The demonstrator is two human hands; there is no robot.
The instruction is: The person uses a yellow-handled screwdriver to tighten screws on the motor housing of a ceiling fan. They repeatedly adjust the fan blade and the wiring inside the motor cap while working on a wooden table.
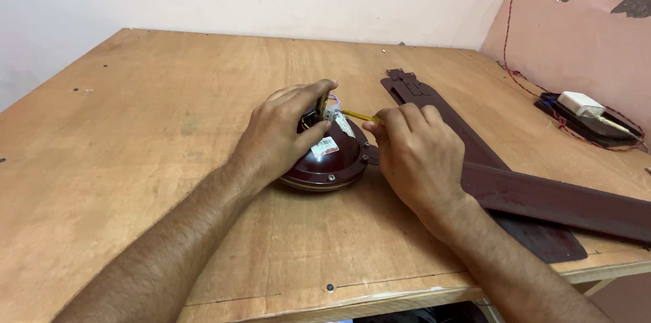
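Steadiness mattered: the left hand [281, 134] clamped the maroon fan motor housing [330, 162] mid-worktop [135, 126] while the right hand [413, 153] pinched a yellow screwdriver [359, 117] at its wired top, best kept square to the terminal.

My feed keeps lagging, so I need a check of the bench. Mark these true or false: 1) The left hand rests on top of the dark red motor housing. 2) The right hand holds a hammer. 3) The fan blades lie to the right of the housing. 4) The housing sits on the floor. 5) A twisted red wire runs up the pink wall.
1) True: the left hand covers the top of the dark red motor housing.
2) False: the right hand grips a thin yellow tool, pointed at the housing's top.
3) True: the fan blades lie right of it.
4) False: it sits on the wooden table.
5) True: the twisted red wire climbs the pink wall.
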